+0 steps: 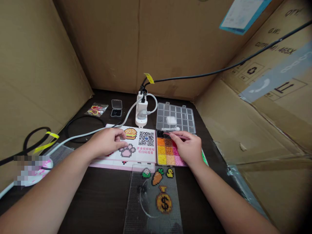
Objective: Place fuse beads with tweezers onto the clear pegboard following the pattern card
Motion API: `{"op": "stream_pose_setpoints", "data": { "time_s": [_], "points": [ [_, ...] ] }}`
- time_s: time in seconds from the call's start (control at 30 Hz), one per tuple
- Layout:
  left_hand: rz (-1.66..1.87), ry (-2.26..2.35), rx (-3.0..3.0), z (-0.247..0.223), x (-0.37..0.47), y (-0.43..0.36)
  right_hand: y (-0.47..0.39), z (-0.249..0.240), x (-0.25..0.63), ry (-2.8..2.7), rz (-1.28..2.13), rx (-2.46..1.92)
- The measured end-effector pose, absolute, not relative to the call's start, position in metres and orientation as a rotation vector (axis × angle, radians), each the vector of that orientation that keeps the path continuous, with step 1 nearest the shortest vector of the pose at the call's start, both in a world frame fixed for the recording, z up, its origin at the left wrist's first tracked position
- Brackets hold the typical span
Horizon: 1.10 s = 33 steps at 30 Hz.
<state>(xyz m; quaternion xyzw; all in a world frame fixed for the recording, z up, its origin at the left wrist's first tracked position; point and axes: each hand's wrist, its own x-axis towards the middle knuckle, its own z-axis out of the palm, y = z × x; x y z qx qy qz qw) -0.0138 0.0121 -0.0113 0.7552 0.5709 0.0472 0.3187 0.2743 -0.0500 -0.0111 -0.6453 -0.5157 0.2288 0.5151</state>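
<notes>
My right hand pinches pink tweezers, their tips over the black beads at the back left of the bead box. Orange, yellow, brown and pink beads fill other compartments. My left hand rests on the printed pattern sheet, fingers apart and nothing in them, beside the burger and paw pictures. Nearer me lies a clear pegboard bearing a bead money bag, a carrot, a duck and a small green-and-white figure.
A white power strip with cables stands behind the sheet. The box's clear lid, a small case and a plastic bag lie at the back. Cardboard walls surround the table; cables cross the left side.
</notes>
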Motion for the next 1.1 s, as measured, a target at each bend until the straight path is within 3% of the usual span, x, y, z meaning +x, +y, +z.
{"op": "stream_pose_setpoints", "data": {
  "time_s": [1.1],
  "points": [
    [0.083,1.532,1.987,-0.0068,-0.0102,0.011,-0.0505,-0.0113,0.2709,-1.226,0.538,-1.552]
  ]
}}
